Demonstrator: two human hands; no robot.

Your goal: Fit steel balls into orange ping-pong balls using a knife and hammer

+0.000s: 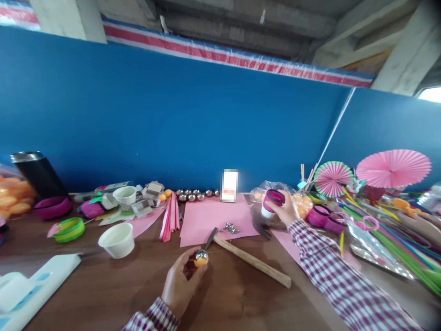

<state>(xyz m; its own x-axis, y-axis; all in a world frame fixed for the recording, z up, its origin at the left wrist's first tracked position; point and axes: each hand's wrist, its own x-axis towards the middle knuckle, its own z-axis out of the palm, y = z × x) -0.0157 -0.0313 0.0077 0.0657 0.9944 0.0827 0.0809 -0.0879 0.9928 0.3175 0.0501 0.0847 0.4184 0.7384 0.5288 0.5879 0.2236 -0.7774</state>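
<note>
Near the front of the table, my left hand (183, 278) pinches a shiny ball (201, 258), silver on top and orange below, between thumb and fingers. Farther back on the right, my right hand (286, 209) is wrapped round a white cup with a purple band (274, 198), held upright. Between the hands lies a hammer (254, 261), its wooden handle slanting toward the front right and its head by the pink paper (203, 225). A small pile of shiny metal bits (230, 228) rests on that paper. Several silver balls (195, 195) line up along the back.
At left are a white tub (117, 240), a patterned cup (124, 196), a black tumbler (39, 172) and a white power strip (44, 287). Pink paper fans (393, 168) and coloured sticks stand at right. Another person's hand (418, 225) shows at the right edge. A blue partition (172, 110) closes the back.
</note>
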